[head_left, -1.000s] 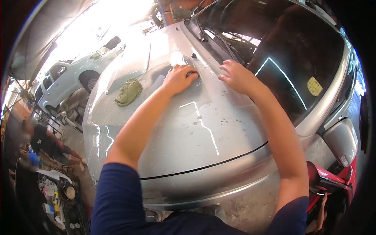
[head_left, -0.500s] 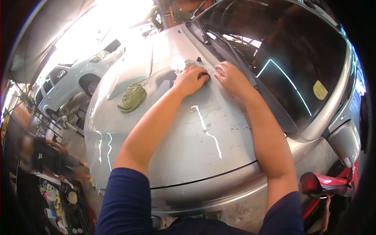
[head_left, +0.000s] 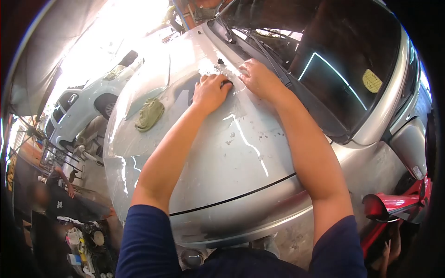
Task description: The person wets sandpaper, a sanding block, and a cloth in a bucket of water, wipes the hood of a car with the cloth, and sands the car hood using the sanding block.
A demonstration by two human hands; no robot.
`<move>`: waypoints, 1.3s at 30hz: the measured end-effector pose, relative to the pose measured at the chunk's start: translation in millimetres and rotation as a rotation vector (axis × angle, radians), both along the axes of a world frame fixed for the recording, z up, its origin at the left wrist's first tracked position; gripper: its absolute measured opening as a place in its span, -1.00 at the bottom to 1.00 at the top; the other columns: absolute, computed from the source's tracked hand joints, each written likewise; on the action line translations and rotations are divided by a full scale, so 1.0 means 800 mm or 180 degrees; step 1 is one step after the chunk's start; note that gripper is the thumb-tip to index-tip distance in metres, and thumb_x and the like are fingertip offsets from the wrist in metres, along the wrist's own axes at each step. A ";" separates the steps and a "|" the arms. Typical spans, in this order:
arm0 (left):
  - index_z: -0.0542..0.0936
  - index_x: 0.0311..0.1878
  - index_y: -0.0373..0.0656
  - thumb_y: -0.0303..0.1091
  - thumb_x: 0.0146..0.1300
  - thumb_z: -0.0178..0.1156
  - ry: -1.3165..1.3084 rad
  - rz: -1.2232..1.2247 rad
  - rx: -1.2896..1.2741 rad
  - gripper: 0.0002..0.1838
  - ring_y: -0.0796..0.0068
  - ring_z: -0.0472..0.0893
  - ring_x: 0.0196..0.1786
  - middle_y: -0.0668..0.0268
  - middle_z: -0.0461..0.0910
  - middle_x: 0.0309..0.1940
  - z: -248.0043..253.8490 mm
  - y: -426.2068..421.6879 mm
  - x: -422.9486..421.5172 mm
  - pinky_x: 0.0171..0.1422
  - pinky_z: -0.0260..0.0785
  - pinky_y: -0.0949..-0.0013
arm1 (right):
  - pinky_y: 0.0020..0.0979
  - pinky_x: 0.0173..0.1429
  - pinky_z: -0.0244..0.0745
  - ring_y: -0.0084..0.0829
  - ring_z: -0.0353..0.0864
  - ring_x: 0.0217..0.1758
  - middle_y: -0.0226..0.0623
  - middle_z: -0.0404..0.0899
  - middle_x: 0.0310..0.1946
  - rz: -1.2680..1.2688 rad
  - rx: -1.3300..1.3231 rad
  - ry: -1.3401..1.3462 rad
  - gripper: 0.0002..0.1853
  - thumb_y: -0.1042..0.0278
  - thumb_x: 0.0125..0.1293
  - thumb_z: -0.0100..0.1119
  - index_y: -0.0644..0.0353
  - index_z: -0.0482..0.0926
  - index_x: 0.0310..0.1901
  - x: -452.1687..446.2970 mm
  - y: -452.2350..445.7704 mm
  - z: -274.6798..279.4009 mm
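Hood (head_left: 227, 160), centre: left hand (head_left: 211, 93) apparently grasps a mostly hidden dark object (head_left: 226, 84); right hand (head_left: 258, 79), between two and three o'clock, has curled fingers, contents indeterminate. Trapped grit could cause scratches; overreach towards twelve o'clock could strike the black nub (head_left: 220, 61).

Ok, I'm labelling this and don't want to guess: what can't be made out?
All in the head view:
Black object: mostly hidden by the bare left hand.
Bare right hand: blur and glare obscure whether it touches the silver metal hood.
Dark glass windshield: far part cut off by the top edge.
Yellow rounded sticker: print too small.
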State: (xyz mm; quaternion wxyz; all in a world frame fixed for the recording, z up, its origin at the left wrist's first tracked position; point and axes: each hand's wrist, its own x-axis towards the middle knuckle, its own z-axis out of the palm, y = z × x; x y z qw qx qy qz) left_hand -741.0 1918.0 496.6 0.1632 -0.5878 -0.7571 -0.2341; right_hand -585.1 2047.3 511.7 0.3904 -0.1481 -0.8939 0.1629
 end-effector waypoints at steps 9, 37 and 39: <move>0.70 0.02 -0.03 -0.06 0.35 0.21 -0.0242 -0.0081 -0.0215 -0.67 0.08 0.52 0.24 0.21 0.67 0.06 0.015 0.004 -0.014 0.34 0.33 0.02 | -0.20 0.36 0.42 -0.04 0.54 0.24 -0.01 0.54 0.17 0.0087 -0.0164 -0.0413 -0.61 0.27 0.39 0.15 0.36 0.59 0.13 0.005 -0.010 0.007; 0.64 0.15 0.05 0.10 0.35 0.19 -0.0546 0.0177 -0.0160 -0.55 0.07 0.44 0.35 0.15 0.58 0.17 -0.003 0.010 -0.086 0.45 0.23 0.06 | 0.11 0.65 -0.08 0.02 0.00 0.65 -0.14 0.09 0.60 0.0626 0.0710 -0.2746 -0.52 -0.01 0.53 -0.10 -0.12 0.53 0.36 -0.004 -0.094 0.020; 0.64 0.15 0.05 0.09 0.36 0.18 -0.0558 0.0237 -0.0166 -0.56 0.07 0.43 0.36 0.16 0.57 0.19 0.000 0.006 -0.081 0.47 0.22 0.05 | 0.13 0.65 -0.10 -0.02 -0.05 0.67 -0.19 0.03 0.63 0.0568 0.0716 -0.2827 -0.52 -0.02 0.55 -0.13 -0.20 0.51 0.39 -0.002 -0.093 0.023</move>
